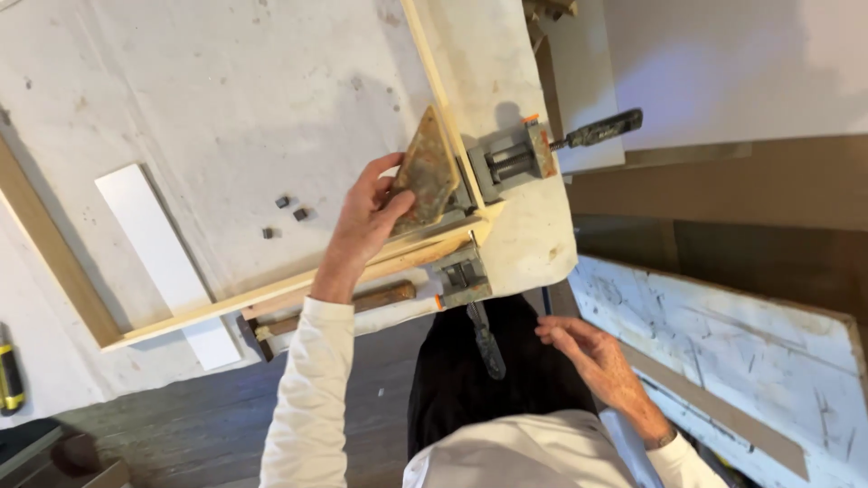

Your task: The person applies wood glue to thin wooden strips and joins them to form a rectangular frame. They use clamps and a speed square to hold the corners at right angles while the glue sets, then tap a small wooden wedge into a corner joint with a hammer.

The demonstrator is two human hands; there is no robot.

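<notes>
The left hand (pixel 366 217) has its grip closed on a worn, rust-brown triangular block (pixel 425 173), thumb on the face and fingers curled behind its near edge, pressing it into the inside corner of a pale wooden frame (pixel 271 294). That corner sits in a grey metal corner clamp (pixel 493 176) at the right end of the bench (pixel 226 99), one screw handle (pixel 599 129) sticking out past the bench edge to the right, the other handle (pixel 486 339) hanging toward the person. The right hand (pixel 592 348) is open and holds nothing, fingers loosely spread just beside that lower handle, over the dark trousers. To do this well, I judge the block should stay flat against both frame rails, pressed evenly so the mitre does not slip while the screws bear. The corner lies close to the bench's rounded edge, so there is little support beyond it. Inside the frame the cloth-covered top offers room: three small dark bits (pixel 287 212) lie well apart from the hand, and a white strip (pixel 167 262) passes under the near rail. A yellow-and-black tool (pixel 9 378) lies at the far left.
</notes>
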